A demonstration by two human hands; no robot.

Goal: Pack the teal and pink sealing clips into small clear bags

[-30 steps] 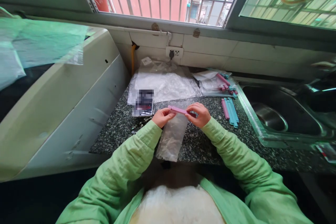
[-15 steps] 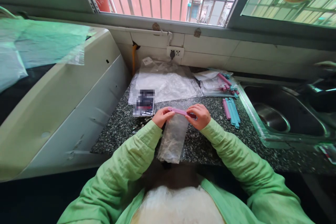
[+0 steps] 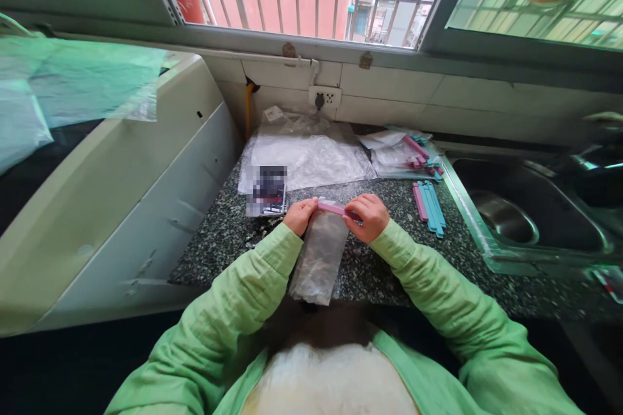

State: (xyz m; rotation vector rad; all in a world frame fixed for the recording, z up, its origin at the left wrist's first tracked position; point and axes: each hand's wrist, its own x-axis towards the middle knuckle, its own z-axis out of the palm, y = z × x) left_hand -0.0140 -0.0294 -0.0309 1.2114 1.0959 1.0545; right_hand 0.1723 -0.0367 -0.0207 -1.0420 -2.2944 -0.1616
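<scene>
A pink bag-sealing clip (image 3: pixel 331 208) lies across the top of a clear plastic bag (image 3: pixel 318 262), which hangs down over the counter's front edge. With fingers pinched, my left hand (image 3: pixel 300 216) grips the left end of the clip and the bag's corner there. Closed around the clip's right end is my right hand (image 3: pixel 368 217), whose curled fingers hide that end. Right of it, pink and blue clips (image 3: pixel 429 209) lie side by side on the counter.
Behind my hands are flat clear plastic bags (image 3: pixel 311 149) and a partly blurred phone-like item (image 3: pixel 267 191). Bagged clips (image 3: pixel 411 152) sit near the sink (image 3: pixel 491 259) on the right. A pale appliance (image 3: pixel 160 181) borders the speckled counter (image 3: pixel 214 233) on the left.
The fingers of my left hand have drawn slightly left along the clip, showing more of its left part. The lower end of the bag has shifted a little left.
</scene>
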